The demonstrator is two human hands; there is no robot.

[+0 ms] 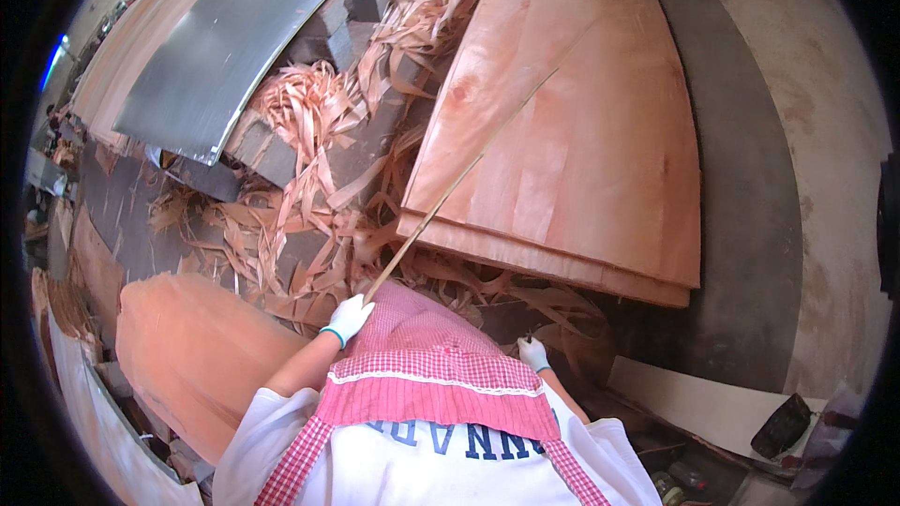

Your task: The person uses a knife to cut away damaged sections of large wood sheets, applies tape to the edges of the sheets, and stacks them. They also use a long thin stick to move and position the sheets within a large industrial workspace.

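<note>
My left hand (348, 318), in a white glove with a green cuff edge, is closed round the near end of a long thin wooden stick (439, 202). The stick slants up and to the right across a stack of reddish wood veneer sheets (562, 133). To the right of my checked apron, my right hand (533, 353) wears a similar white glove. A small dark thing shows at its fingers, too small to name. Whether that hand grips it cannot be told.
Torn veneer strips (309, 102) lie heaped on the floor left of the stack. A dark smooth panel (232, 28) rests at the upper left. Another veneer sheet (197, 351) lies beside my left arm. A pale board (703, 397) with a dark block (780, 425) is at the lower right.
</note>
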